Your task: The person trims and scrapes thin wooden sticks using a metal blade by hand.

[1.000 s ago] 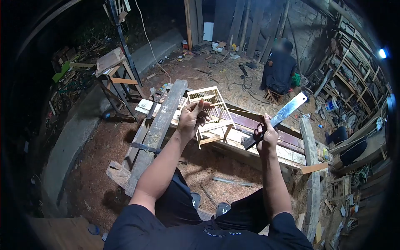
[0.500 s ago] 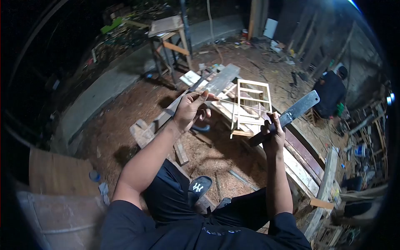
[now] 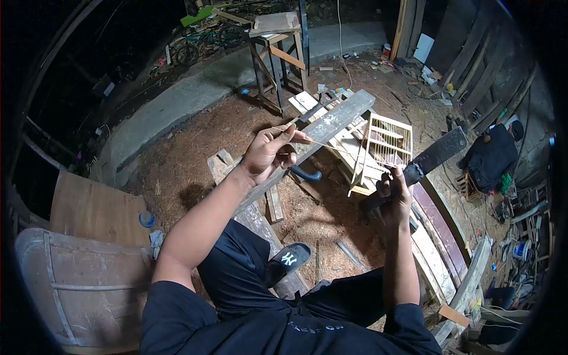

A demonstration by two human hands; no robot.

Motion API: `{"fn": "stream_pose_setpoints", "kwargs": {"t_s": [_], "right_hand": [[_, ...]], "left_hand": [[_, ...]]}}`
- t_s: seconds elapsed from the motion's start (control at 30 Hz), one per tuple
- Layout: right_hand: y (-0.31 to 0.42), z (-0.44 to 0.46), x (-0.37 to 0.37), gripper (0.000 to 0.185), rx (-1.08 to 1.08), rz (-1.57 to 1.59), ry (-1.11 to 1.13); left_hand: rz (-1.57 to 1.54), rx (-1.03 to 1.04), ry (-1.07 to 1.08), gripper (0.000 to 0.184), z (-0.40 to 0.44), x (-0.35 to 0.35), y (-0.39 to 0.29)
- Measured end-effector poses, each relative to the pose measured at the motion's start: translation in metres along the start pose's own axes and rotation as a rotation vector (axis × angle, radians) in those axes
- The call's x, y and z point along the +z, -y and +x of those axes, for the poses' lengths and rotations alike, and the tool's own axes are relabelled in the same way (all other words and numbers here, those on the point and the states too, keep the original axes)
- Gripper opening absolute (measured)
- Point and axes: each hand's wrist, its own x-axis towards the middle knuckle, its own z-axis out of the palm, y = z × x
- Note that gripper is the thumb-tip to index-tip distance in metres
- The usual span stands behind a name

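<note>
My left hand is closed in a pinch on a thin bamboo stick, held up in front of my chest. The stick runs rightward to the fingertips of my right hand. That hand is wrapped round a machete, whose broad dark blade points up and to the right. A small wooden frame with thin bars, like a cage panel, stands just behind the right hand. Below and beyond the left hand lies a long grey plank.
A wooden stand is at the back. Long boards run along my right. A crouching person in dark clothes is at the far right. A curved dark blue handle lies on the shavings-covered ground. A brown panel is at the left.
The view has shifted, so the surroundings sit further right and left-side panels show more. Both hands keep their hold on the stick and machete; the machete blade has turned and looks darker.
</note>
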Motion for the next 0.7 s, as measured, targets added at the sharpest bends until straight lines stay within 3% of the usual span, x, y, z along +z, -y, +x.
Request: {"fn": "stream_pose_setpoints", "kwargs": {"t_s": [0.3,0.7], "right_hand": [[0.001,0.003,0.008,0.017,0.058,0.042,-0.010],[0.003,0.004,-0.010,0.016,0.044,0.057,0.015]], "left_hand": [[-0.021,0.002,0.009,0.022,-0.006,-0.005,-0.005],[0.047,0.015,0.000,0.020,0.000,-0.004,-0.003]]}}
